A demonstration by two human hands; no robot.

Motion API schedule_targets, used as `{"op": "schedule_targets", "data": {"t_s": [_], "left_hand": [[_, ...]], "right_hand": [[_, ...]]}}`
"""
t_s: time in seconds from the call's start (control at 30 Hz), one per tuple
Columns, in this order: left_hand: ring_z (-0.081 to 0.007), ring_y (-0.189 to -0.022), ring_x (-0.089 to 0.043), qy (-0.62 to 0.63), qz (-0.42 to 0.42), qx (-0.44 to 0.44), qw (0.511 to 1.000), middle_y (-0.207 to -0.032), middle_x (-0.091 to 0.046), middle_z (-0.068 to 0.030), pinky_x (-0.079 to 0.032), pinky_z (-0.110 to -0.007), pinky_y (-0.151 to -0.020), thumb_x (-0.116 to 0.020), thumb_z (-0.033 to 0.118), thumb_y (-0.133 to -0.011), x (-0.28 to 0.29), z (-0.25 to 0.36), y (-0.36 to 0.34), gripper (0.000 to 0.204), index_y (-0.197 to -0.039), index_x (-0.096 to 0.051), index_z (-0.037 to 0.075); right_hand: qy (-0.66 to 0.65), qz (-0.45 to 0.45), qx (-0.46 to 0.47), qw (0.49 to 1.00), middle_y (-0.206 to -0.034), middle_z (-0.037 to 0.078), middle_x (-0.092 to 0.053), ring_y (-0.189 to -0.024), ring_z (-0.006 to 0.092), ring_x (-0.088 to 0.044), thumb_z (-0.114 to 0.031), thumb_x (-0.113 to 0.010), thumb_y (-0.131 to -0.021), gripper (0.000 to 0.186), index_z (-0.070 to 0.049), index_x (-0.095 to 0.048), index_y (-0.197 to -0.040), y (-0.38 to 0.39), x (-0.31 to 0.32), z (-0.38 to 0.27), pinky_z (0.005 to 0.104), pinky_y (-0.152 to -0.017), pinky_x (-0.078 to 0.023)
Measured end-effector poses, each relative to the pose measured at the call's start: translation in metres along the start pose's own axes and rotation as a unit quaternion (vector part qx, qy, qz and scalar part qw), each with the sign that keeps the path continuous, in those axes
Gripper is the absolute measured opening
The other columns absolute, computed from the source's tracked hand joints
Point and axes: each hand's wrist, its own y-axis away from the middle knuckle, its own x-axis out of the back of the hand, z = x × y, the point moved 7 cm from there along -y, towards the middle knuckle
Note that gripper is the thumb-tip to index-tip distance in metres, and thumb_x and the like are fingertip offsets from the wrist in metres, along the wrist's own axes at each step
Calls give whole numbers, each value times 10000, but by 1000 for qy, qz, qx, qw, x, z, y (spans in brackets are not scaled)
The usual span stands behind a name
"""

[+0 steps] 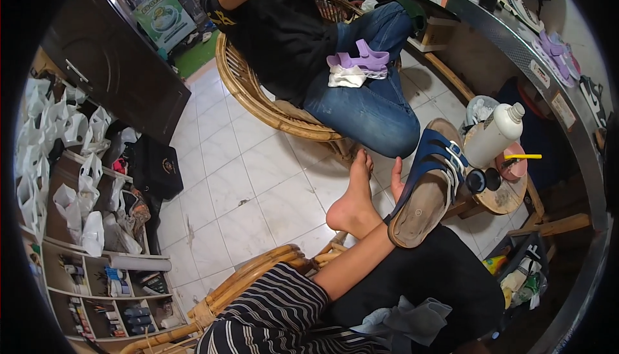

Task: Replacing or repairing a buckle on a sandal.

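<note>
A strapped sandal [424,189], navy blue on top with a silver buckle and a tan-grey footbed, is tilted up in front of me. My left hand [396,183] grips it from the left and below. Most of its fingers are hidden behind the sole. My right hand is out of the picture. Under the sandal spreads black cloth [412,283], with a grey crumpled cloth [419,320] lying on it. A bare foot [353,202] shows just beyond my left forearm.
A person in a rattan chair [235,89] has a lilac sandal [361,57] on the lap. To the right, a small wooden stool [506,199] bears a white bottle [495,136] and a pink cup [514,164]. A metal counter [516,44] curves along the right; shelves [97,264] stand at left.
</note>
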Motion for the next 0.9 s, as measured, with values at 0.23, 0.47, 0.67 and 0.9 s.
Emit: {"op": "schedule_targets", "data": {"t_s": [0.23, 0.47, 0.67, 0.9], "left_hand": [[-458, -1210, -640, -18, 26, -17, 999, -1392, -609, -261, -512, -585, -1046, -535, 758, -888, -3, -1, -4, 962, -1456, -519, -18], [-443, -1197, -648, -46, 64, -26, 997, -1382, -617, -256, -506, -574, -1054, -538, 737, -900, 1, -3, 1, 917, -1426, -557, -13], [-443, -1235, -626, -62, 82, -31, 994, -1414, -600, -240, -502, -578, -1054, -533, 733, -905, 6, 6, 7, 920, -1458, -525, -2], [-383, -1199, -640, 1, 123, -66, 990, -1374, -608, -216, -531, -537, -1035, -593, 759, -847, -1, -8, -9, 979, -1480, -471, 22]], "right_hand": [[66, 184, 193, 962, -1205, 216, -642, -1082, 284, -647, -451, -551, -1026, 483, 1, -629, -1179, 28, 33, -49, 432, -923, -531], [130, 357, 375, 846, -1196, 196, -631, -1043, 251, -642, -423, -531, -1041, 472, 17, -613, -1190, 66, 60, -95, 387, -883, -532], [183, 471, 504, 700, -1188, 179, -623, -1009, 222, -638, -399, -513, -1053, 463, 31, -599, -1200, 104, 80, -129, 349, -848, -533], [58, 753, 650, -86, -1171, 172, -645, -845, 196, -641, -213, -551, -952, 219, -16, -633, -902, 165, 102, 29, 299, -786, -520]]}}
